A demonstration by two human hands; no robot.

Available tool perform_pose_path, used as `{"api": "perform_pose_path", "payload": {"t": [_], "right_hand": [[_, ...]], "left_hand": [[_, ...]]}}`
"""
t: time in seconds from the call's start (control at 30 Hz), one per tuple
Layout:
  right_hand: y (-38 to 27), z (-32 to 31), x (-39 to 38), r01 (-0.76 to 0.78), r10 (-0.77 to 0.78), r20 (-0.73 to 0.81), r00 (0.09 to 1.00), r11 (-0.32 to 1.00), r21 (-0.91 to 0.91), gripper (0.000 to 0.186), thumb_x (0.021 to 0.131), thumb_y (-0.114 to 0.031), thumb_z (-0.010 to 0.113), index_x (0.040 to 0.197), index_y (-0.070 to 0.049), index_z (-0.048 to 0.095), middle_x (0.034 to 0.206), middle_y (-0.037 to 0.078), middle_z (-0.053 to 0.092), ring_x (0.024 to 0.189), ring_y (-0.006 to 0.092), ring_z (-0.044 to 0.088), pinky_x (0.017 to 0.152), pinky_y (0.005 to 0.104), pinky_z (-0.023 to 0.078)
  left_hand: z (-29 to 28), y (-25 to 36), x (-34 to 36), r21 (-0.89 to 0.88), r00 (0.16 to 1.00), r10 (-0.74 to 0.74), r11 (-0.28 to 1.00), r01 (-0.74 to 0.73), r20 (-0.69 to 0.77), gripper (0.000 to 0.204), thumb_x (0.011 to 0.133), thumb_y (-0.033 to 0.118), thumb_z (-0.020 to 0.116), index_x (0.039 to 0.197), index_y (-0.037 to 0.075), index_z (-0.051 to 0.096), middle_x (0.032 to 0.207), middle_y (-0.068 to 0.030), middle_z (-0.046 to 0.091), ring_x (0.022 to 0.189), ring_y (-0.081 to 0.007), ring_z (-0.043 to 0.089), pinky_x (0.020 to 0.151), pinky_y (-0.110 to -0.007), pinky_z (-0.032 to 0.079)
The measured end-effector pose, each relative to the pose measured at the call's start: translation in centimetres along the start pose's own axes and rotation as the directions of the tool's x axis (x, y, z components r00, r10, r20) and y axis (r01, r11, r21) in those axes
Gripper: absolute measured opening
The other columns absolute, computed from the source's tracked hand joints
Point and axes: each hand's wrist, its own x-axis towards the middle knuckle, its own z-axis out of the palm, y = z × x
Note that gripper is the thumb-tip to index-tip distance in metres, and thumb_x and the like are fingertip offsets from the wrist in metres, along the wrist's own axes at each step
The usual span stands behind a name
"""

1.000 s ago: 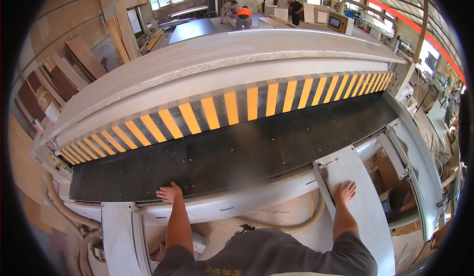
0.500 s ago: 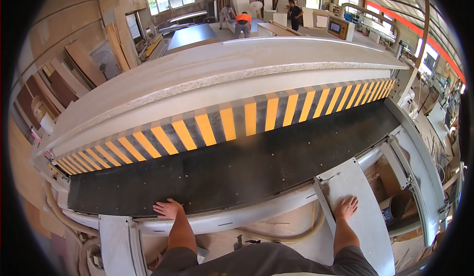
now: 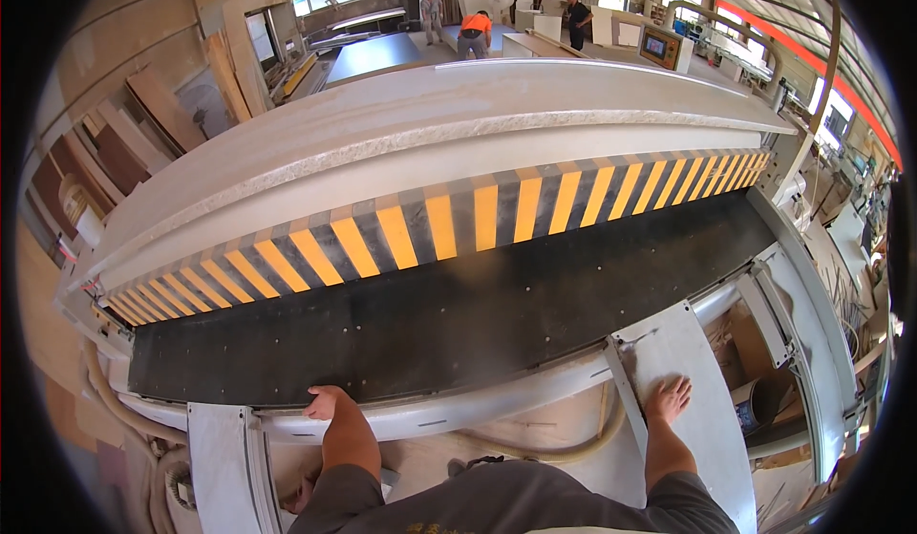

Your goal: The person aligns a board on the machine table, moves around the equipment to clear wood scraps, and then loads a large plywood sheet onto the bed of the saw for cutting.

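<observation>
A long panel saw with a dark flat bed [image 3: 458, 309] stretches across in front of me. Behind the bed runs a pressure beam [image 3: 478, 214] striped in yellow and black. At the bed's front edge, left of my body, is my left hand [image 3: 328, 402]. It holds nothing; its fingers point left, loosely bent and partly hidden. My right hand [image 3: 669, 398] lies open, palm down, on a grey metal support table [image 3: 683, 343] that juts toward me from the bed.
Another support table [image 3: 224, 462] juts out at the left. Below the bed's front rail [image 3: 478, 412] a hose [image 3: 573, 448] curves along the floor. A bucket [image 3: 750, 405] stands at the right. Beyond the machine are several people, sheet stacks [image 3: 377, 54] and a control screen [image 3: 656, 47].
My left hand has drawn back from the bed's top to its front edge, its fingers less spread. My right hand stays put. In the background, a person at the left has straightened up.
</observation>
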Motion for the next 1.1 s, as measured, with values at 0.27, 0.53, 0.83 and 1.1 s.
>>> {"api": "perform_pose_path", "payload": {"t": [0.27,0.53,0.83,1.1], "right_hand": [[-0.6,-0.9,-0.3,0.013,-0.013,0.019,1.0,1.0,-0.003,0.07,0.106,-0.046,0.043,0.161,-0.005,0.032,0.171,0.014,0.026,0.159,0.0304,0.019,0.129,0.0462,0.015],[-0.3,-0.3,0.0,0.014,-0.014,0.003,1.0,1.0,-0.006,0.07,0.106,-0.046,0.046,0.161,-0.006,0.032,0.17,0.015,0.027,0.159,0.0305,0.019,0.129,0.0461,0.015],[-0.2,-0.1,0.1,0.0,0.0,-0.005,1.0,1.0,0.007,0.069,0.106,-0.046,0.046,0.161,-0.007,0.032,0.17,0.014,0.028,0.159,0.0298,0.019,0.129,0.0457,0.015],[-0.1,-0.1,0.2,-0.007,0.007,0.007,1.0,1.0,-0.025,0.069,0.106,-0.047,0.044,0.161,-0.007,0.032,0.171,0.013,0.027,0.159,0.029,0.019,0.129,0.0457,0.015]], "left_hand": [[0.1,-0.2,0.2,0.012,1.0,-0.016,1.0,0.016,0.003,0.081,0.096,0.043,0.064,0.151,-0.01,0.034,0.137,-0.033,0.053,0.121,-0.0499,0.058,0.102,-0.057,0.048],[0.4,-0.3,0.3,0.04,1.0,-0.014,0.999,0.014,-0.011,0.08,0.095,0.043,0.065,0.149,-0.009,0.036,0.134,-0.0311,0.056,0.119,-0.0491,0.059,0.099,-0.058,0.049],[0.7,-0.2,0.4,0.033,0.999,-0.048,0.998,0.049,-0.027,0.082,0.093,0.044,0.067,0.15,-0.006,0.038,0.135,-0.0297,0.056,0.118,-0.0485,0.06,0.099,-0.058,0.049],[0.6,-0.1,0.1,0.038,0.999,-0.046,0.998,0.046,-0.021,0.08,0.094,0.044,0.066,0.15,-0.006,0.038,0.134,-0.0295,0.057,0.118,-0.0485,0.06,0.098,-0.058,0.05]]}}
